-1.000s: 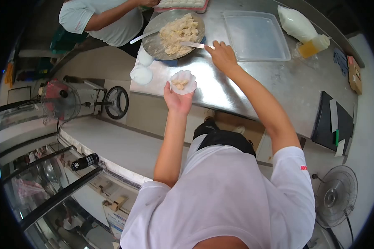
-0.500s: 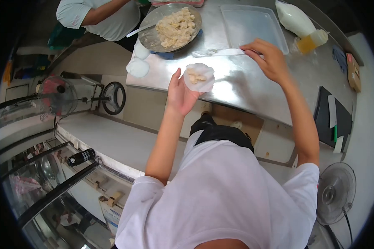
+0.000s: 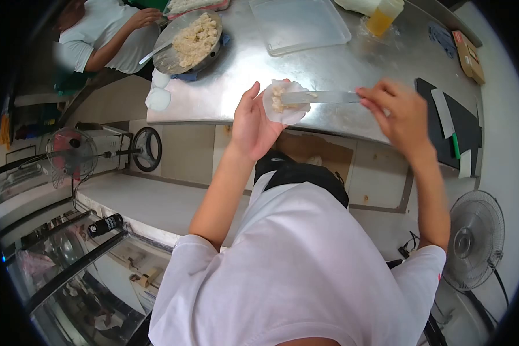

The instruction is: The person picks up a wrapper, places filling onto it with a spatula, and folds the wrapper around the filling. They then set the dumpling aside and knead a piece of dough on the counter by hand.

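Wrapper (image 3: 294,116) lies on the open left hand (image 3: 255,129); the right hand (image 3: 395,115) pinches a blade (image 3: 335,97); hard pressing could tear it.

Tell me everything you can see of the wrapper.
The wrapper is a thin, soft-looking white sheet, roughly round and slightly translucent, with an uneven edge. It lies open and unfolded on the left hand, in front of the table's near edge in this view. A small heap of pale, lumpy filling sits on it, toward the thumb side. The spatula in the right hand reaches across it to the filling; whether the blade presses the sheet, I cannot tell.
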The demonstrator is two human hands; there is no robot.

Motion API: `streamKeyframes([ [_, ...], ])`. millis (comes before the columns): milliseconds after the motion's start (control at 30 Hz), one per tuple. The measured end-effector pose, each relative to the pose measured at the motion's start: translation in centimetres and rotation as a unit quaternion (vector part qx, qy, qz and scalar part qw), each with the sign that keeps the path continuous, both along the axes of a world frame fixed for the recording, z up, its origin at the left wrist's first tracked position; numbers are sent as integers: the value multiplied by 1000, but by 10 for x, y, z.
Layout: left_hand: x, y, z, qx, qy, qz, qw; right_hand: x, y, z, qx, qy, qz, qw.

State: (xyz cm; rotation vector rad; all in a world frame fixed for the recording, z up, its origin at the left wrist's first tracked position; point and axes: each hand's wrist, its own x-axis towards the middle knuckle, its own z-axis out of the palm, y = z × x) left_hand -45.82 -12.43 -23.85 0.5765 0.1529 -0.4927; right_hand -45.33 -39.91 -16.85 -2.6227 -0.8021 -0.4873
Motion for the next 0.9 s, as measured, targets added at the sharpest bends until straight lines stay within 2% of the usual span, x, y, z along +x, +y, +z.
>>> streamKeyframes([
  [67, -8, -8, -1, 4, 3, -20, 1000, -1, -21, 24, -30, -50, 40, 997],
  [133, -11, -17, -2, -66, 21, -76, 995, -4, -34, 37, -50, -68, 67, 994],
  [167, -14, -22, 0, -67, 18, -77, 995, -6, -39, 40, -71, -85, 95, 989],
  [233, -20, -31, 4, -157, 53, -117, 979, -9, -43, 37, -100, -112, 101, 983],
  [333, -24, -46, 4, -130, 55, -67, 988, -13, -50, 35, -122, -131, 81, 980],
  [367, -25, -52, 5, -128, 54, -69, 988, -16, -53, 35, -105, -128, 67, 984],
  [433, -28, -62, 5, -136, 37, 8, 990, -28, -59, 33, -87, -123, 46, 988],
  [500, -31, -72, 7, -121, 24, 29, 992, -44, -62, 35, -18, -57, -64, 996],
  [533, -31, -77, 8, -106, 9, 56, 993, -48, -60, 33, -19, -58, -65, 996],
  [700, -35, -104, 13, -91, 2, 63, 994, -61, -63, 0, -35, -116, -53, 991],
  [833, -32, -120, 7, -56, -38, 122, 990, -76, -73, 3, -6, -76, -124, 989],
  [900, -32, -130, 6, -35, -56, 138, 988, -83, -68, -5, 147, -1, -174, 974],
])
